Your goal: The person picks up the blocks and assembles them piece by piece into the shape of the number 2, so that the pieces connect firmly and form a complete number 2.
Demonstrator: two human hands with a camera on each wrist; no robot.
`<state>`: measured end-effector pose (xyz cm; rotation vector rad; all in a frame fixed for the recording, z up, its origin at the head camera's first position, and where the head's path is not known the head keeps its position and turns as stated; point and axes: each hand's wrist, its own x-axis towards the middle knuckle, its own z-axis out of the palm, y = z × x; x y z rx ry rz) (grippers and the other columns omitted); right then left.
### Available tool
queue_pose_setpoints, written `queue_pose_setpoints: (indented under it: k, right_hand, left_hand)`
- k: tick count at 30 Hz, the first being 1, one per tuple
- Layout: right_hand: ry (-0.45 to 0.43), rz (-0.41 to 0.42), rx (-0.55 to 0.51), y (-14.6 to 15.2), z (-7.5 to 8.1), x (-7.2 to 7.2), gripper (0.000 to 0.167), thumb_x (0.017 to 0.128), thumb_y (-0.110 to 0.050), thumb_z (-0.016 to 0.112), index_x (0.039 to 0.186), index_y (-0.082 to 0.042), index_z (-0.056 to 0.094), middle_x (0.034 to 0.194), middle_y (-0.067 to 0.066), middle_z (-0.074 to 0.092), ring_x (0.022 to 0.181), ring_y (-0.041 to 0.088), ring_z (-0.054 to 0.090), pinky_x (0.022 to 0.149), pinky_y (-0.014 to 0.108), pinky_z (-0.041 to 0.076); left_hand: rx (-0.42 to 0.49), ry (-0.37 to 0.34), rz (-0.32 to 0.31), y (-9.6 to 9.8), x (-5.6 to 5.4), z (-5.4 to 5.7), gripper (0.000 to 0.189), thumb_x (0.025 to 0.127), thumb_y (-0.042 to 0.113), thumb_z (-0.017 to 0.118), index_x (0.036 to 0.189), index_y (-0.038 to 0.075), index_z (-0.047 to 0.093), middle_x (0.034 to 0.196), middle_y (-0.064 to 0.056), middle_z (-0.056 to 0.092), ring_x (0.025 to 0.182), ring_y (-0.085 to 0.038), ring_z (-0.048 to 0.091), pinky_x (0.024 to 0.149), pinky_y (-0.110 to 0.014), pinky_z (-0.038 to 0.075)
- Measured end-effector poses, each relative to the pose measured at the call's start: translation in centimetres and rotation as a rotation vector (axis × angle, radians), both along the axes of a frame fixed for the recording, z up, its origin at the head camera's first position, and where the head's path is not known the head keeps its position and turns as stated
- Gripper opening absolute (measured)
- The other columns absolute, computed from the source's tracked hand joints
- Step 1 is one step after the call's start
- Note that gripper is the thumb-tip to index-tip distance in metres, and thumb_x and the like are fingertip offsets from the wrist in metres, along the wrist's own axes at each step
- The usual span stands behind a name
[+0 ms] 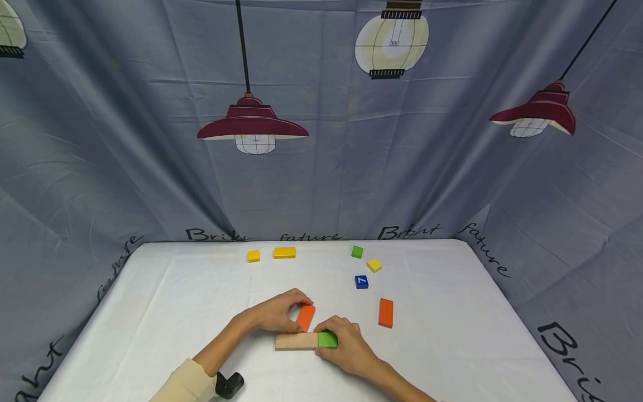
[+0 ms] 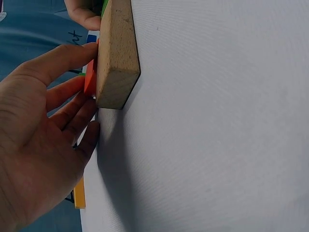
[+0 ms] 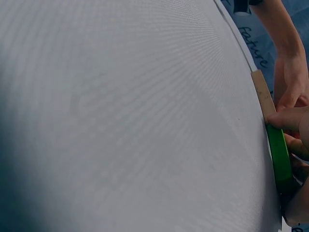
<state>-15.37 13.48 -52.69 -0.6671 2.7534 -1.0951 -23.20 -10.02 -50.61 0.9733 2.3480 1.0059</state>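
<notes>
My left hand (image 1: 275, 311) pinches an orange rectangular block (image 1: 306, 316) between thumb and fingers. The orange block sits at a slant just behind a plain wooden block (image 1: 295, 341), its lower end close against it. My right hand (image 1: 349, 347) grips a green block (image 1: 327, 339) that stands end to end with the wooden block; the thumb lies near the seam between them. In the left wrist view, the wooden block (image 2: 118, 53) partly hides the orange block (image 2: 90, 77). The right wrist view shows the green block (image 3: 279, 154) under the right fingers.
Behind the hands lie a blue cube with a 7 (image 1: 361, 282), a yellow block (image 1: 374, 265), a green block (image 1: 357, 252) and two more yellow pieces (image 1: 284, 253). Another orange block (image 1: 385, 312) lies at right. Grey curtains (image 1: 321, 184) stand around the white table (image 1: 442, 346).
</notes>
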Motion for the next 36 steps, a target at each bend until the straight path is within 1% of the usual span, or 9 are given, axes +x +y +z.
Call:
queue_pose_setpoints:
  k: [4,9,13,19,21,25,30,36]
  right_hand:
    - [0.005,-0.002,0.002,0.0,-0.1,0.0,0.029,0.083,-0.027,0.082,0.109,-0.023,0.071,0.105,-0.016,0.061,0.092,0.005,0.049,0.080,0.035,0.035]
    - [0.009,-0.002,0.003,0.1,-0.1,0.0,0.029,0.083,-0.026,0.082,0.109,-0.023,0.071,0.104,-0.016,0.060,0.092,0.005,0.049,0.080,0.035,0.035]
    - [0.008,0.001,0.000,0.1,0.0,0.0,0.029,0.083,-0.026,0.082,0.109,-0.022,0.071,0.105,-0.016,0.061,0.092,0.005,0.050,0.080,0.035,0.035]
    - [0.007,0.002,0.000,0.0,0.1,0.1,0.030,0.083,-0.026,0.082,0.109,-0.022,0.071,0.105,-0.016,0.061,0.092,0.005,0.050,0.080,0.035,0.035]
    - [0.008,0.002,-0.002,0.0,0.0,0.1,0.029,0.083,-0.026,0.083,0.109,-0.022,0.071,0.105,-0.016,0.061,0.092,0.005,0.050,0.080,0.035,0.035]
    - [0.004,0.002,-0.006,0.0,0.0,0.1,0.029,0.083,-0.026,0.083,0.109,-0.022,0.071,0.105,-0.016,0.061,0.092,0.006,0.050,0.080,0.035,0.035]
    - [0.002,0.001,-0.004,0.0,0.0,0.2,0.030,0.083,-0.026,0.083,0.110,-0.022,0.071,0.107,-0.015,0.062,0.095,0.006,0.050,0.080,0.035,0.036]
    - [0.000,-0.002,-0.006,0.0,0.1,0.2,0.029,0.083,-0.025,0.083,0.109,-0.022,0.071,0.107,-0.015,0.062,0.093,0.006,0.050,0.079,0.035,0.035]
  left_hand:
    - [0.001,0.014,-0.001,0.0,0.1,-0.1,0.053,0.083,0.017,0.078,0.132,0.010,0.059,0.132,0.001,0.053,0.120,-0.015,0.049,0.109,-0.038,0.038]
    - [0.009,0.031,0.015,-0.1,0.4,-0.1,0.056,0.087,0.021,0.074,0.138,0.007,0.055,0.136,-0.002,0.053,0.124,-0.019,0.049,0.110,-0.043,0.037]
    - [0.006,0.055,0.043,-0.3,1.0,0.0,0.056,0.092,0.025,0.068,0.142,0.006,0.052,0.141,-0.005,0.051,0.129,-0.022,0.048,0.111,-0.046,0.036]
    - [-0.017,0.102,0.077,-0.8,2.1,0.3,0.056,0.097,0.029,0.061,0.147,0.007,0.047,0.150,-0.006,0.045,0.139,-0.026,0.040,0.113,-0.049,0.032]
    - [-0.028,0.127,0.081,-0.8,2.6,0.5,0.056,0.098,0.029,0.060,0.149,0.008,0.046,0.152,-0.005,0.044,0.140,-0.025,0.038,0.113,-0.049,0.032]
    - [-0.050,0.201,0.068,-0.9,3.5,0.9,0.055,0.099,0.026,0.058,0.150,0.008,0.045,0.155,-0.006,0.041,0.142,-0.025,0.036,0.113,-0.050,0.032]
    - [-0.083,0.299,0.045,-0.9,4.8,1.2,0.052,0.098,0.020,0.057,0.148,0.009,0.048,0.155,-0.009,0.040,0.142,-0.029,0.036,0.112,-0.054,0.032]
    - [-0.171,0.408,0.037,-0.8,6.3,1.5,0.052,0.102,0.024,0.055,0.152,0.011,0.044,0.157,-0.005,0.039,0.144,-0.029,0.034,0.113,-0.050,0.031]
